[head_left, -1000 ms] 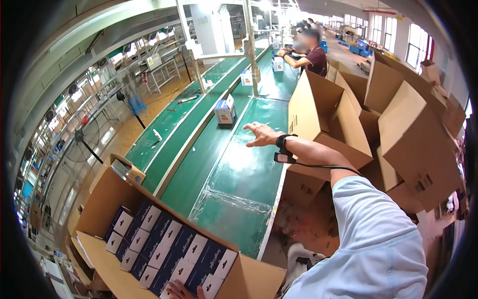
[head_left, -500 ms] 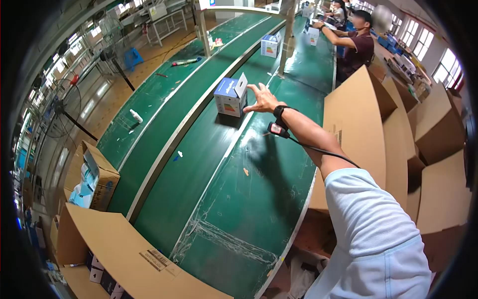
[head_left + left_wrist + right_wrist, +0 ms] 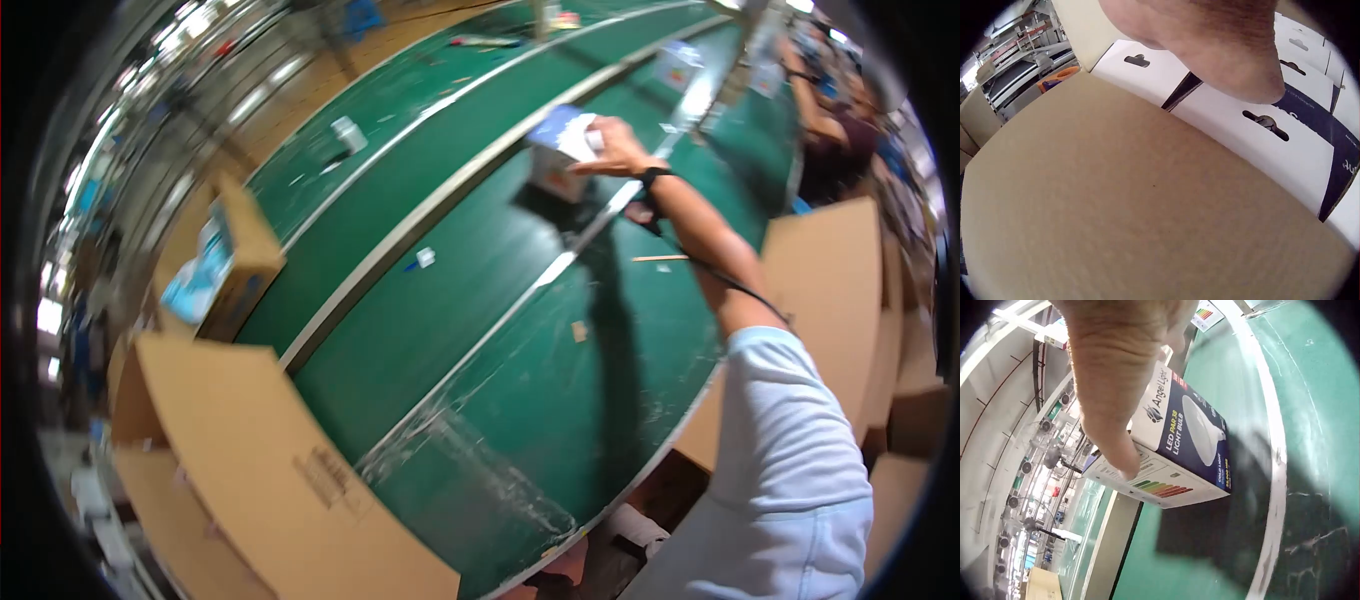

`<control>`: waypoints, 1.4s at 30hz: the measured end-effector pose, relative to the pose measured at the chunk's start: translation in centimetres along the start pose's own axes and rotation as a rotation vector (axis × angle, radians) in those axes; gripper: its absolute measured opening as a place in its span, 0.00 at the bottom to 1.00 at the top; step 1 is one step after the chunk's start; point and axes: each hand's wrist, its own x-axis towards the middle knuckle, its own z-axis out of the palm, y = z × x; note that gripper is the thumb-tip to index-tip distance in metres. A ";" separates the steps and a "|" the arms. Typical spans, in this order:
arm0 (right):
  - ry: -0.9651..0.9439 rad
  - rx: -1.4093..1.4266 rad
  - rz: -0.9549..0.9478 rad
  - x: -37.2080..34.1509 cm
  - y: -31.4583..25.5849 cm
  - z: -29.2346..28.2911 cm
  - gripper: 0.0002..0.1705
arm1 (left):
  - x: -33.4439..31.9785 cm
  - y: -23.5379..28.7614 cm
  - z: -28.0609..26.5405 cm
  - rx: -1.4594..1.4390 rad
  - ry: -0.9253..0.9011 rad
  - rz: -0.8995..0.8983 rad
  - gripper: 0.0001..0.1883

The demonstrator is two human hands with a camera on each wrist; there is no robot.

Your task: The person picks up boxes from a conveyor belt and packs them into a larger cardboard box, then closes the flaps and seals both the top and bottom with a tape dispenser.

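On the green conveyor, my right hand pinches the upper end of an LED light bulb box. In the right wrist view the thumb presses one side of this blue and white box, above its coloured energy label. The box is tilted over its shadow on the belt. Part of my left hand shows in the left wrist view, over packed white and navy boxes with hanger slots; its fingers are out of sight. A brown carton flap stands in front of them.
The open carton stands at the lower left, beside a smaller carton with light blue stuff. Another box is farther up the belt. A metal rail borders it. Open cartons and a person are at right.
My right hand has reached forward over the conveyor and taken hold of the light bulb box. The head view has turned, and my left hand has left it.
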 end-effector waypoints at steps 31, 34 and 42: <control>0.395 0.434 -0.318 -28.7 -75.8 -23.4 0.65 | 0.9 -11.2 8.9 -0.493 0.109 0.404 0.50; 0.394 0.361 -0.282 -26.6 -81.3 -16.8 0.63 | 0.8 -11.3 8.8 -0.533 0.111 0.411 0.50; 0.465 0.059 -0.325 -21.5 -85.7 -2.5 0.56 | 0.7 -11.2 9.3 -0.549 0.204 0.437 0.47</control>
